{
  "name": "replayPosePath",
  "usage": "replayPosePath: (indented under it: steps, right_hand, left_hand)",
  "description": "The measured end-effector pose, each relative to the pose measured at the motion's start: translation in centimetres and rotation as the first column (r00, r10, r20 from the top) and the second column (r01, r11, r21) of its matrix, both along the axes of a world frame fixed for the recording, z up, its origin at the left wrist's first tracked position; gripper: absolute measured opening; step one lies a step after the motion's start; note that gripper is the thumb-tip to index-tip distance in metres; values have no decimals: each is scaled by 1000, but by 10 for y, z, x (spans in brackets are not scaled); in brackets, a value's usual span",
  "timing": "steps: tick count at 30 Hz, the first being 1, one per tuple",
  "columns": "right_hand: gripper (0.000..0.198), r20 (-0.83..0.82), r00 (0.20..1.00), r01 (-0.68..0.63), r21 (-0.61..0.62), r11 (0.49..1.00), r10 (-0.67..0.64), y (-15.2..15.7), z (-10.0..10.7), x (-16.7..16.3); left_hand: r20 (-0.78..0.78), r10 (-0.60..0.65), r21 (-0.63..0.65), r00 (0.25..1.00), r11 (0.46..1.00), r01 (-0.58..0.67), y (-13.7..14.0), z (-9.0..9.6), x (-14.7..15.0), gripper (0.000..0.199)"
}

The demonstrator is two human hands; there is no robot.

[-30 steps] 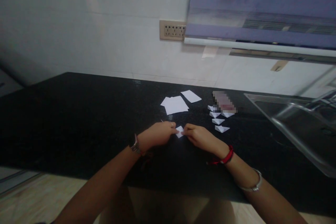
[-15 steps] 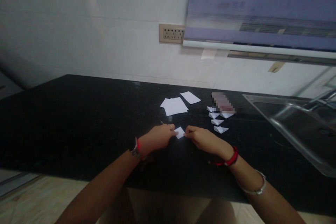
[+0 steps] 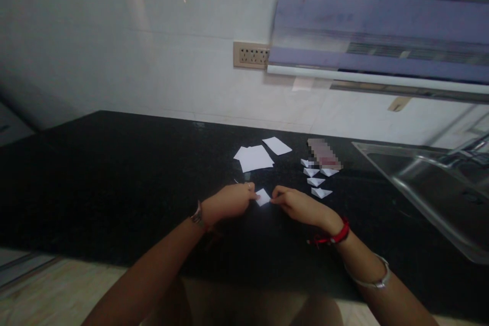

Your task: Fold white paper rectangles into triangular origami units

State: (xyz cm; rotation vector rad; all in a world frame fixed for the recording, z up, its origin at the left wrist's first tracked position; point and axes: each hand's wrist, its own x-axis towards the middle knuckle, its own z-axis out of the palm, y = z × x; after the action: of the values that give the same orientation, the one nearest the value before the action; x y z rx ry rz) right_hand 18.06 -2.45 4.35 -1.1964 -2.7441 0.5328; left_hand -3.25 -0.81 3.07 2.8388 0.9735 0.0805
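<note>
A small white folded paper (image 3: 263,197) lies between my hands on the black countertop, shaped like a diamond. My left hand (image 3: 236,198) is closed, thumb and finger on the paper's left corner. On the opposite corner, my right hand (image 3: 292,202) pinches the paper between thumb and forefinger. Beyond my left hand is a loose stack of white paper sheets (image 3: 256,158), with a single white sheet (image 3: 277,145) just behind it. Several small folded paper pieces (image 3: 321,192) sit in a group to the right of my right hand.
A blurred-out rectangular object (image 3: 324,153) lies behind the folded pieces. To the right, a steel sink (image 3: 412,198) with a faucet (image 3: 468,152) is set into the counter (image 3: 114,188). A wall socket (image 3: 251,55) and a purple-grey blind (image 3: 367,25) are above.
The view has tilted slightly, so things appear a little lower. Both hands stay at the paper's two side corners; its shape looks the same.
</note>
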Motion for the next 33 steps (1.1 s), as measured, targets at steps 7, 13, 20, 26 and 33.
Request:
replayPosePath:
  steps: [7,13,20,26,33]
  right_hand:
    - [14,-135,956,268,58,962,-258,8,-10,-6]
    - [16,-182,941,303,73,950,-286,8,-23,-13]
    - [15,-215,928,315,17,949,-304,7,-24,-16]
    - [11,-178,940,301,25,953,-292,4,-22,-19]
    - [7,-155,913,382,-4,924,-378,-1,-20,-24]
  left_hand:
    - [136,123,-83,983,990,-113,13,-11,10,22]
    - [234,273,-170,933,957,-237,15,-18,12,24]
    - [297,235,-238,925,957,-166,18,-18,7,23]
    - [286,266,-269,921,944,-189,17,-18,9,18]
    - [315,307,-264,898,937,-227,16,-23,9,22]
